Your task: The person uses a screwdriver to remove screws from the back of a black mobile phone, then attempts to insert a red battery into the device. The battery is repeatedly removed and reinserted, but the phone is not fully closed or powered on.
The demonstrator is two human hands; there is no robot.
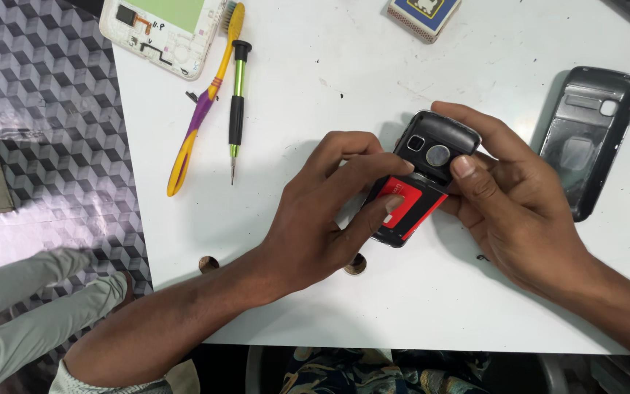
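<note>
Nearest the camera, both forearms come up over the front edge of the white table (329,66). The left hand (315,219) lies over the lower half of a small black phone (421,179) with its back off, the grip pressed together on it: fingertips rest on the red battery (406,204) seated in the open back. The right hand (512,197) holds the phone's upper end from the other side, thumb pressed just below the round camera lens and forefinger curled over the top edge (so this grip too is pinching the phone). The phone sits tilted, a little above the middle of the table, between the two hands. To the right, close beside the right hand yet apart from it, the dark back cover (588,138) lies inner face up. Farther off to the left lie a green-and-black screwdriver (237,102) and a yellow-and-purple toothbrush (202,109), side by side. At the far edge are a white opened phone frame (162,33) and a small blue-topped box (424,14). Left of the table is floor with a grey cube pattern.
</note>
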